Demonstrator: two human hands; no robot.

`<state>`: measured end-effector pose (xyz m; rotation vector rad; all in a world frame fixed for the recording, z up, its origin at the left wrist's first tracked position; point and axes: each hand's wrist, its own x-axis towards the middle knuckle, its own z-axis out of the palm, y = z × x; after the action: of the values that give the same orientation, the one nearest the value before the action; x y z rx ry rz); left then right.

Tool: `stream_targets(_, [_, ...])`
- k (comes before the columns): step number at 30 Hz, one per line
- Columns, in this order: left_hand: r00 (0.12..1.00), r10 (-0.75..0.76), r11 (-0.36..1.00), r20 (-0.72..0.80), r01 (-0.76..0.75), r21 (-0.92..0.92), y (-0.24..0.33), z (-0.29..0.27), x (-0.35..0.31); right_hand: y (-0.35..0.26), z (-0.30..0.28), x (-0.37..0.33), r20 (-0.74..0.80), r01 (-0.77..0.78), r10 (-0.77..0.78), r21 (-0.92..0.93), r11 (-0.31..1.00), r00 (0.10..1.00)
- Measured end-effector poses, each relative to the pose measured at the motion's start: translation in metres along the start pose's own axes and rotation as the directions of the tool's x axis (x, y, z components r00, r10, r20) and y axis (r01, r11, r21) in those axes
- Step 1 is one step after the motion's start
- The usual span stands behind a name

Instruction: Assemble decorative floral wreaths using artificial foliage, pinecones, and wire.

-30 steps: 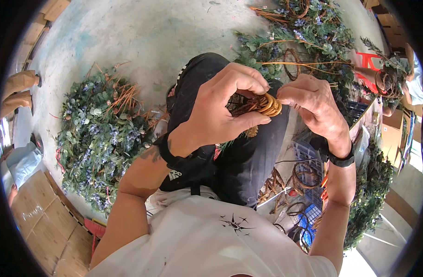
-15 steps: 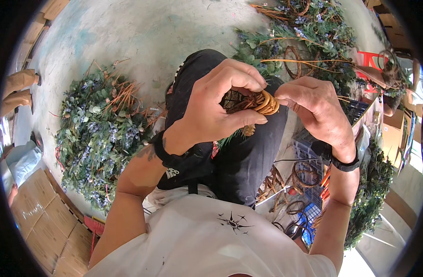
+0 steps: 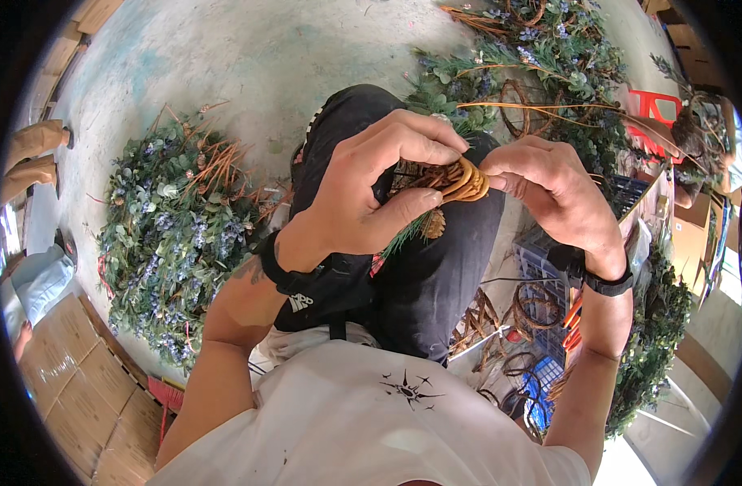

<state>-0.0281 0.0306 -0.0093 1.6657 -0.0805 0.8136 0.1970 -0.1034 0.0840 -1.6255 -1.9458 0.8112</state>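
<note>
Above my knees, my left hand (image 3: 367,186) is closed around a bundle of tan, ring-like loops (image 3: 471,180) with darker brown stems behind them. Its thumb and fingers press on the bundle from opposite sides. Close by on the right, my right hand (image 3: 549,186) has thumb and forefinger pinched together at the loops' outer end. Whatever lies in that pinch is too small to make out. Below the bundle, a small pine cone (image 3: 434,224) and green needle sprigs (image 3: 405,236) show against my dark trousers. My palm hides the rest of the bundle.
A heap of leafy garlands with blue flowers (image 3: 176,243) lies on the floor at left. More greenery (image 3: 549,65) spreads at the far right, near a red stool (image 3: 653,113). Crates (image 3: 537,263) and brown twig rings (image 3: 533,304) sit by my right arm. Cardboard boxes (image 3: 79,381) stand lower left.
My left thumb has shifted slightly up along the bundle, and more of the pine cone shows beneath it. Both hands otherwise stay nearly in place.
</note>
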Motion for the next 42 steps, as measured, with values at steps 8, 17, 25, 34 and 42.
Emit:
stream_targets(8, [1.000,-0.009,1.000,-0.030,0.008,-0.013,0.001,0.002,0.000,-0.003,0.002,0.002,-0.065,0.036,-0.043,-0.112,0.993,0.997])
stream_targets(17, [0.997,-0.010,1.000,-0.076,0.010,0.005,0.003,0.005,0.002,-0.001,0.006,0.002,-0.096,0.049,-0.054,-0.057,0.997,0.994])
stream_targets(25, [0.995,0.002,1.000,-0.097,0.000,0.022,0.000,0.005,0.004,-0.011,-0.002,0.004,-0.044,0.111,-0.144,-0.434,0.894,0.989])
stream_targets(34, [0.995,-0.006,0.999,-0.102,0.009,0.033,0.001,0.004,0.003,-0.017,0.000,0.005,-0.065,0.103,-0.151,-0.474,0.874,0.986])
stream_targets(42, [0.994,0.003,1.000,-0.113,0.000,0.026,0.000,0.006,0.004,-0.009,0.002,0.005,-0.063,0.162,-0.209,-0.433,0.887,0.976])
